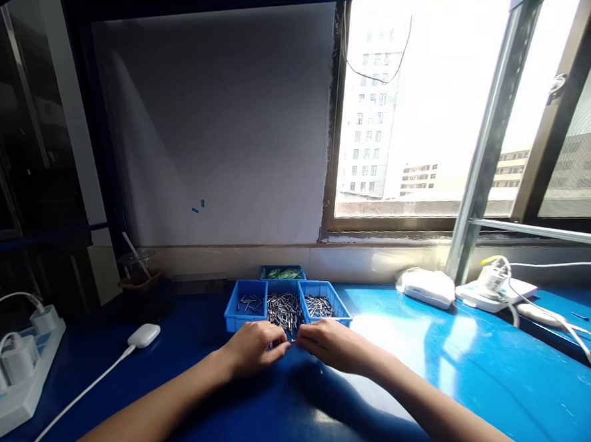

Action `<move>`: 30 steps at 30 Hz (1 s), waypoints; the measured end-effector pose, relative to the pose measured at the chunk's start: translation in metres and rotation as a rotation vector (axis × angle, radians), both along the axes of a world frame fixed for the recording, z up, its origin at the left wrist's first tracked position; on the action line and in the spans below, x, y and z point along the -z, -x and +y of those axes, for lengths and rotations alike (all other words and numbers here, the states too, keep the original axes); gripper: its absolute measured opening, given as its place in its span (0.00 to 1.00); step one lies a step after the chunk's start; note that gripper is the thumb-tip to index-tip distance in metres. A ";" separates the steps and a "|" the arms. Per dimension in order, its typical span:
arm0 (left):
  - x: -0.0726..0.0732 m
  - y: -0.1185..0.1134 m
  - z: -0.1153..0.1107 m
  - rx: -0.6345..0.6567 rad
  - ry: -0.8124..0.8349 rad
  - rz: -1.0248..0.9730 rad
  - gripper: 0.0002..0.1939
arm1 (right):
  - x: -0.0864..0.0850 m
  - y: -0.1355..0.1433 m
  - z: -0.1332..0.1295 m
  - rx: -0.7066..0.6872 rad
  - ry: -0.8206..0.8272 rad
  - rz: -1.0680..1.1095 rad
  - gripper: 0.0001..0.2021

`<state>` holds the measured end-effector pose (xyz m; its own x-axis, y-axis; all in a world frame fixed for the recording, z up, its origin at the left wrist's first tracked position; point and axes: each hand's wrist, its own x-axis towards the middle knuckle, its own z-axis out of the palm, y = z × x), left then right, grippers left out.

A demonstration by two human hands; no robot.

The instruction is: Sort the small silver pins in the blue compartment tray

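My left hand point(254, 349) and my right hand point(331, 342) meet fingertip to fingertip just in front of the blue bins. Both are closed in a pinch; a tiny bright spot shows between the fingertips, too small to name. Directly beyond them lies a heap of small dark metal pins or screws point(285, 307). To its left, a blue bin point(230, 318) holds a few similar pieces. Another blue bin point(342, 310) on the right contains many more. Behind the heap stands a blue bin point(262, 272) with green-looking contents, partly hidden.
The blue tabletop point(197, 420) carries a white charging case point(143, 335) with a cable, and a power strip point(27, 377) at left. A cup with a straw point(136, 264) stands behind. At right are a white wrapped item point(426, 288), another power strip point(497, 292) and a metal post point(485, 136).
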<state>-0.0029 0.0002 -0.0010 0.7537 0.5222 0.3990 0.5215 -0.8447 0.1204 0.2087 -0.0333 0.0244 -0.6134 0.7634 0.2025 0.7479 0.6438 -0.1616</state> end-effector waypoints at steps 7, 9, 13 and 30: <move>-0.001 0.003 0.003 -0.002 -0.152 0.051 0.09 | 0.004 0.001 0.001 0.003 -0.031 -0.092 0.16; 0.001 0.003 0.004 0.001 -0.204 0.081 0.10 | 0.005 0.003 -0.001 -0.007 -0.031 -0.120 0.15; 0.006 0.003 0.008 0.009 -0.255 0.088 0.14 | 0.004 0.006 -0.004 -0.009 -0.043 -0.144 0.14; 0.009 -0.002 0.003 0.103 -0.239 -0.061 0.12 | 0.010 0.006 0.002 0.055 -0.026 -0.112 0.13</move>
